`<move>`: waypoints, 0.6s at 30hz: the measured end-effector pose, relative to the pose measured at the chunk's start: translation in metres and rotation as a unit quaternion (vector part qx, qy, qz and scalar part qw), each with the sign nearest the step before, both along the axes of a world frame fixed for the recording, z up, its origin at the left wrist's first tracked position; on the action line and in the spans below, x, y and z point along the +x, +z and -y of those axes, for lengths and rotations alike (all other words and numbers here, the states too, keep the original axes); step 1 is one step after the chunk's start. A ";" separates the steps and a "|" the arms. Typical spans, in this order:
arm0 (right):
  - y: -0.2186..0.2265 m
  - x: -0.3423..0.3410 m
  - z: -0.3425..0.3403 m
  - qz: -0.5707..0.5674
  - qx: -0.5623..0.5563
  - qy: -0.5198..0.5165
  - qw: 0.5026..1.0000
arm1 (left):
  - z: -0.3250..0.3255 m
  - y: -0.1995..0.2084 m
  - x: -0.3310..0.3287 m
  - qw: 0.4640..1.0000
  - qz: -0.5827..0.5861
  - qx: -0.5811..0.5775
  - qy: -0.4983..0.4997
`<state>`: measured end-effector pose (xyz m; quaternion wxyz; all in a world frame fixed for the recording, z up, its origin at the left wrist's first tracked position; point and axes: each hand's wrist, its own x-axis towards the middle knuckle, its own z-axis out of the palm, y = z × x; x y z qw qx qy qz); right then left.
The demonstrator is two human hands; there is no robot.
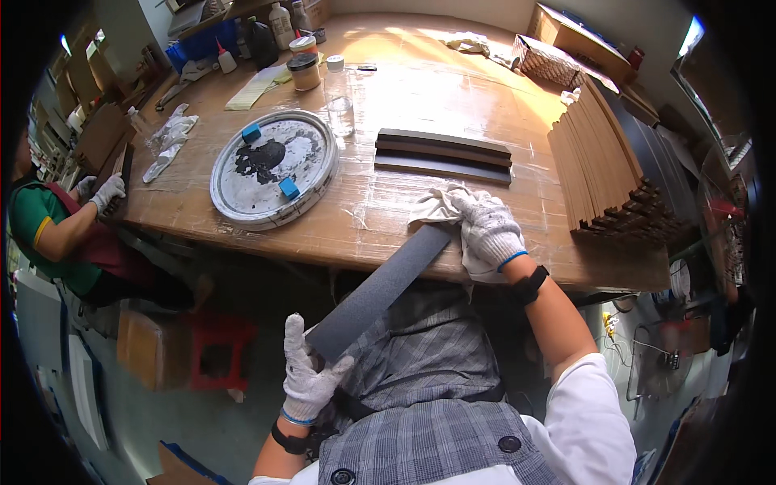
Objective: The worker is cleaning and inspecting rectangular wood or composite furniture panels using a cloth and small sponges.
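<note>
A long flat dark grey board (380,291) slants from my lap up to the table's front edge. Its near end rests in my left hand (305,380), which wears a white knitted glove and grips it with the thumb apart. At the far end, my gloved right hand (489,230) is closed on a crumpled white cloth (436,204), which touches or lies beside the board's tip. Just beyond that hand, dark strips (443,156) lie side by side on the wrapped wooden table (372,234).
Left of centre sits a round white lid (222,190) with black smears, bearing two blue blocks (288,188). Behind it stand a clear bottle (339,105) and a jar (304,73). Stacked brown boards (598,162) occupy the right side. A co-worker (61,226) works at the far left.
</note>
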<state>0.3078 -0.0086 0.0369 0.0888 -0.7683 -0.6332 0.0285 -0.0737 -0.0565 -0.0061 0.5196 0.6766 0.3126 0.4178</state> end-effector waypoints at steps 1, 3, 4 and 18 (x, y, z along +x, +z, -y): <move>-0.003 0.002 0.002 -0.073 0.059 -0.009 0.996 | -0.001 -0.002 -0.003 1.000 0.000 -0.001 -0.003; -0.010 0.015 0.001 -0.212 0.105 -0.071 0.969 | -0.002 -0.008 -0.007 0.999 -0.014 0.033 -0.013; -0.035 0.039 0.002 -0.377 0.172 -0.093 0.905 | -0.001 -0.010 -0.005 0.999 -0.021 0.033 -0.005; -0.057 0.062 0.004 -0.711 0.270 -0.078 0.644 | -0.004 0.013 0.012 0.962 0.125 -0.197 0.138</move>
